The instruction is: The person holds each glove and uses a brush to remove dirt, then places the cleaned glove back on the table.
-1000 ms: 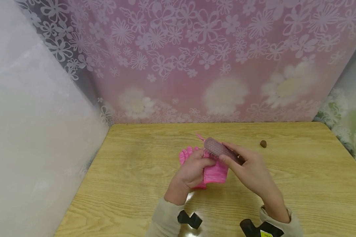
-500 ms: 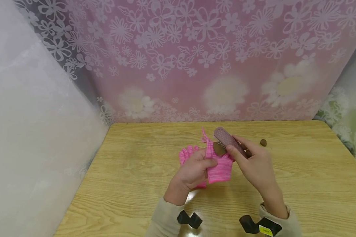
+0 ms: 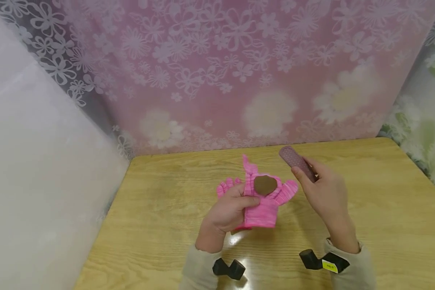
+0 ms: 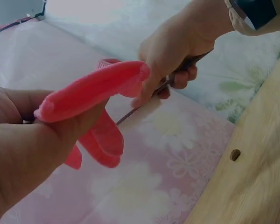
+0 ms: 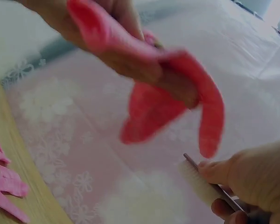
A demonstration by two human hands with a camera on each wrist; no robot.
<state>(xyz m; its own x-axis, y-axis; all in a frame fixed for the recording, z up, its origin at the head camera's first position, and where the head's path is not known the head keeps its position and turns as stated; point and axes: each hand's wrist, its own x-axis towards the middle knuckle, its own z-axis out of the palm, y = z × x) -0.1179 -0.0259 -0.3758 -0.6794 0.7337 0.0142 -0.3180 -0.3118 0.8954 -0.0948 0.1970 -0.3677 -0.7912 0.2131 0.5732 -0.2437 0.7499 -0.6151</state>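
Note:
My left hand point(image 3: 222, 211) holds a pink knit glove point(image 3: 262, 212) up off the table, thumb across its cuff. A brown oval patch point(image 3: 265, 185) shows on the glove's face, and its fingers droop. To the right, my right hand point(image 3: 328, 195) grips a mauve brush point(image 3: 296, 161) with a dotted back, apart from the glove. Pale bristles point(image 5: 196, 182) show under the brush in the right wrist view. A second pink glove point(image 3: 227, 186) lies on the table behind my left hand, partly hidden by it.
The wooden table point(image 3: 159, 225) ends at a pink flowered curtain point(image 3: 210, 100) at the back. A pale sheet point(image 3: 50, 181) hangs on the left. A small brown object point(image 4: 235, 155) lies on the table, hidden in the head view.
The brush has moved off the glove, up and to the right, in my right hand. The brown patch and the glove's fingers now show. My left hand keeps its hold.

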